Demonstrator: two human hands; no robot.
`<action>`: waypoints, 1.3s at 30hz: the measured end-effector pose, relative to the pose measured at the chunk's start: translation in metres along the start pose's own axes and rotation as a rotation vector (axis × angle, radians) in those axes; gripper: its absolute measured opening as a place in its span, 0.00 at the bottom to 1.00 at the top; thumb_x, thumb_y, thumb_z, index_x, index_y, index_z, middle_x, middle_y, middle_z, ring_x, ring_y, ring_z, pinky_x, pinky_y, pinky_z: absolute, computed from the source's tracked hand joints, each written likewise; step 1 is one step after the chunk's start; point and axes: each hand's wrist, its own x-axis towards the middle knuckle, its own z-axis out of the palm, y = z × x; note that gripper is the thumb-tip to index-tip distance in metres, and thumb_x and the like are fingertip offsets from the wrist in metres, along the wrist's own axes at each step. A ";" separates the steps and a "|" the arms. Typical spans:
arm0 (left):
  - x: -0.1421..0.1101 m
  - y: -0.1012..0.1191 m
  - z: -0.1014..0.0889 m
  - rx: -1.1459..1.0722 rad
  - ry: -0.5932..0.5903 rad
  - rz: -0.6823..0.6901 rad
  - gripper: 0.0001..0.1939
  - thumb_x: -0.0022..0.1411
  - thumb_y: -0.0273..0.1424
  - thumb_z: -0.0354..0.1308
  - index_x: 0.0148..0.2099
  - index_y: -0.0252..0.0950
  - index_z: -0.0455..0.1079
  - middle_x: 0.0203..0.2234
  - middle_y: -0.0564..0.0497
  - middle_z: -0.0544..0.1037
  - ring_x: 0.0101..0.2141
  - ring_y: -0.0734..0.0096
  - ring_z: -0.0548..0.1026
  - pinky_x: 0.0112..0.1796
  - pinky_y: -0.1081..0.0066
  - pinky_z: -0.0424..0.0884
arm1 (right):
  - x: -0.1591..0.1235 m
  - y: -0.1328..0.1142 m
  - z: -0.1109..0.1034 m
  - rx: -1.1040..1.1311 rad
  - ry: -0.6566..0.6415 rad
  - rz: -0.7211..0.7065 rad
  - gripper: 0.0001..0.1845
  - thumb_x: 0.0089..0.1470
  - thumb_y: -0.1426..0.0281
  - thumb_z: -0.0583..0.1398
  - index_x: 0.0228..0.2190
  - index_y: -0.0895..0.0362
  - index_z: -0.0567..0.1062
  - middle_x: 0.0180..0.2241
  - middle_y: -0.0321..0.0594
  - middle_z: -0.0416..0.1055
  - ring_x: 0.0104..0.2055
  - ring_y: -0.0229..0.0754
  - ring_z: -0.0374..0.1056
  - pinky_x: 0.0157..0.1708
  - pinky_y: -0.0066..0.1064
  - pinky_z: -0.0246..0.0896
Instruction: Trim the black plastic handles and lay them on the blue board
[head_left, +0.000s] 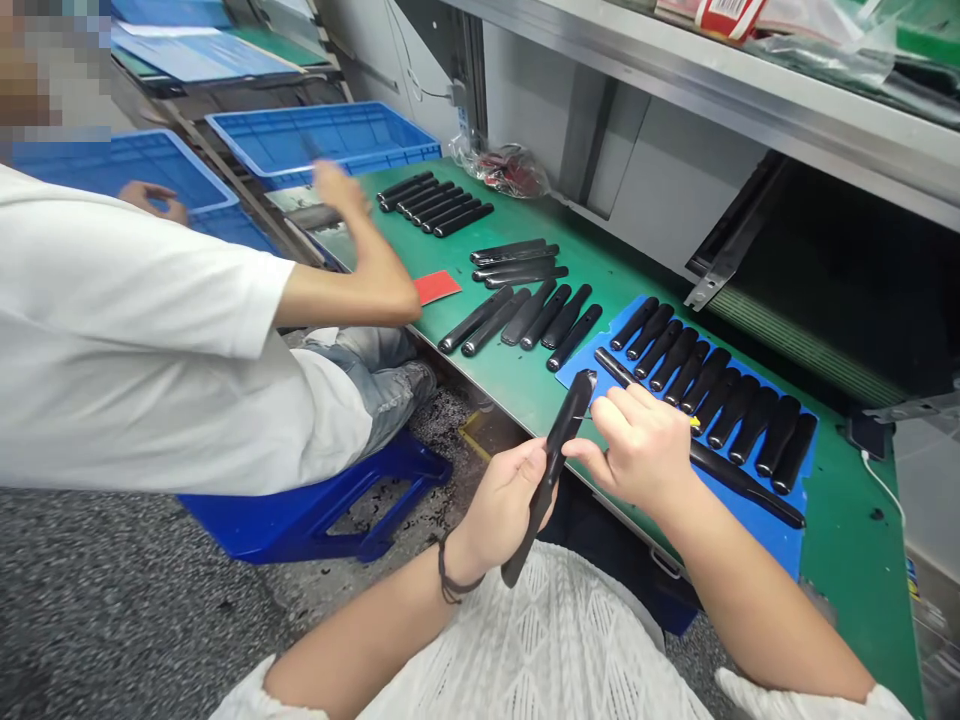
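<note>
My left hand [516, 490] is wrapped round a long black plastic handle-like piece [568, 425], held tilted above the table's front edge. Its upper end looks shiny and uneven. Close by that end, my right hand [637, 440] is closed on a thin tool with a yellow end [695, 422]; a fine tip points from the fingers toward the black piece. Most of this tool is hidden in the fist, so its kind is unclear. Beyond my right hand, a blue mat [780, 535] bears a row of similar black pieces [739, 410], with a longer black piece [750, 487] lying along their near side.
More black pieces [521, 315] lie in groups on the green table [517, 385], near a red card [437, 287]. At left, a co-worker in a white shirt [135, 330] sits on a blue stool [300, 500]. Blue crates [322, 125] stand behind. A metal shelf [675, 90] overhangs the table.
</note>
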 end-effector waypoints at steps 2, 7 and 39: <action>0.005 0.003 0.003 -0.003 0.024 0.003 0.27 0.73 0.54 0.51 0.45 0.33 0.72 0.15 0.58 0.64 0.14 0.78 0.60 0.16 0.77 0.55 | -0.004 -0.007 0.003 0.035 -0.011 0.009 0.30 0.68 0.44 0.51 0.25 0.53 0.66 0.23 0.38 0.61 0.28 0.42 0.52 0.26 0.37 0.39; 0.014 0.016 0.006 0.033 0.090 0.036 0.29 0.71 0.55 0.53 0.48 0.31 0.75 0.17 0.57 0.64 0.15 0.78 0.60 0.16 0.76 0.57 | -0.009 -0.023 0.007 0.110 -0.036 0.017 0.33 0.68 0.40 0.47 0.27 0.54 0.69 0.23 0.38 0.62 0.28 0.42 0.53 0.27 0.38 0.42; 0.038 0.034 0.005 -0.445 0.444 -0.034 0.26 0.73 0.51 0.54 0.53 0.31 0.72 0.16 0.64 0.56 0.12 0.82 0.51 0.14 0.79 0.50 | -0.048 -0.074 0.021 0.092 0.015 -0.150 0.26 0.68 0.52 0.59 0.23 0.53 0.64 0.20 0.35 0.56 0.27 0.41 0.49 0.27 0.39 0.37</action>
